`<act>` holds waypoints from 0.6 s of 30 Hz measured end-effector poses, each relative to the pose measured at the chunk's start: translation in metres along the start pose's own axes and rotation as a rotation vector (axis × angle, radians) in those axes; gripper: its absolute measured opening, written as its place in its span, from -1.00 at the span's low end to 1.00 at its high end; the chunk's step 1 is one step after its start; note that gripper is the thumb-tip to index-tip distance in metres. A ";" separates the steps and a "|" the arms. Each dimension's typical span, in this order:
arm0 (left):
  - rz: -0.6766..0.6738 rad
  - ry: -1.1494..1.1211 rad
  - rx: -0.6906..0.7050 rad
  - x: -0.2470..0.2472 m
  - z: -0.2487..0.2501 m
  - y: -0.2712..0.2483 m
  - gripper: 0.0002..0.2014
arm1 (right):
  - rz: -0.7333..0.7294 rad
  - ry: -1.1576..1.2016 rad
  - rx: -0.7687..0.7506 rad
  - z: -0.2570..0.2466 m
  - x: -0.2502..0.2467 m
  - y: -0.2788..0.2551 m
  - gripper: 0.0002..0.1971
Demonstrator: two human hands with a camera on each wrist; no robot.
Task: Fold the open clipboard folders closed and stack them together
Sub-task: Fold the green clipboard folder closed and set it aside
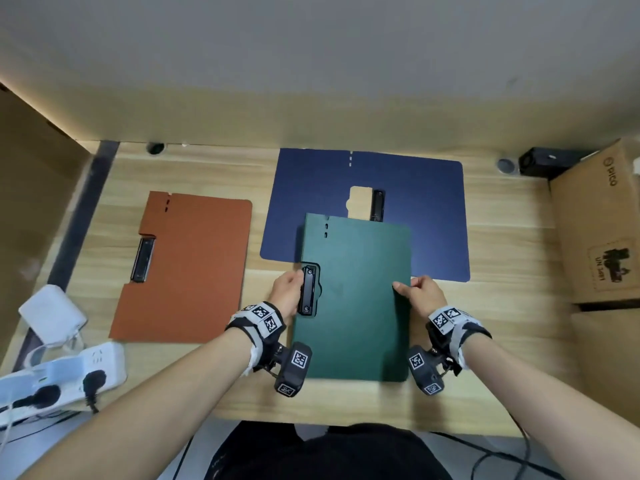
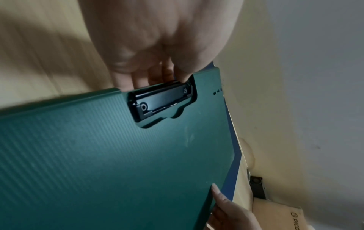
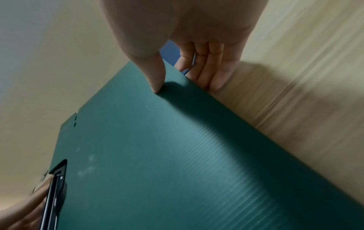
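Observation:
A closed dark green clipboard folder [image 1: 356, 292] is held between both hands over the near middle of the wooden table [image 1: 214, 393]. Its far end overlaps the front of the navy folder [image 1: 433, 209], which lies open and flat at the back. My left hand [image 1: 292, 282] grips the green folder's left edge at the black clip [image 1: 308, 289], thumb by the clip [image 2: 161, 98]. My right hand [image 1: 412, 289] pinches the right edge, thumb on top [image 3: 155, 87] and fingers [image 3: 212, 73] underneath. An orange folder [image 1: 194, 268] lies closed at the left.
A white power strip [image 1: 62, 379] with black plugs and a white adapter [image 1: 52, 313] sit at the front left. Cardboard boxes [image 1: 599, 230] stand along the right, with a black device [image 1: 547, 161] behind them. A brown panel borders the left side.

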State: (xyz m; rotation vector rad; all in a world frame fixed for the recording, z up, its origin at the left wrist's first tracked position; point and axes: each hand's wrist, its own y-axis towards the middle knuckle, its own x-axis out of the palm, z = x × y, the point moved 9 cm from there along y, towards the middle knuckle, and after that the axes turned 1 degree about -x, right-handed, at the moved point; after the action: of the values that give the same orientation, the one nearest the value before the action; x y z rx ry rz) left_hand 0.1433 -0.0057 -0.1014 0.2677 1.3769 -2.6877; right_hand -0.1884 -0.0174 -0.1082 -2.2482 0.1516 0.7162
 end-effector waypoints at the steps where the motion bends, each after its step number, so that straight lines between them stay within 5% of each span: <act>1: -0.005 -0.011 0.008 -0.009 -0.002 0.008 -0.58 | 0.003 0.022 0.004 -0.005 0.008 -0.003 -0.65; 4: -0.014 0.006 0.041 -0.045 0.006 0.022 -0.47 | 0.008 0.013 -0.011 -0.030 0.039 -0.012 -0.63; 8: -0.027 0.066 0.146 -0.101 0.039 0.015 -0.66 | 0.012 0.021 -0.053 -0.072 0.087 -0.024 -0.60; 18: 0.171 0.087 0.203 -0.251 0.031 0.042 -0.69 | -0.077 0.011 -0.196 -0.167 0.215 -0.038 -0.59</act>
State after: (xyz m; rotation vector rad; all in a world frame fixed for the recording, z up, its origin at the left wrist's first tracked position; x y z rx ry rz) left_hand 0.3931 -0.0507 -0.0655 0.5014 1.0468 -2.7001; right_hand 0.0784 -0.0845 -0.1074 -2.4298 -0.0007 0.7035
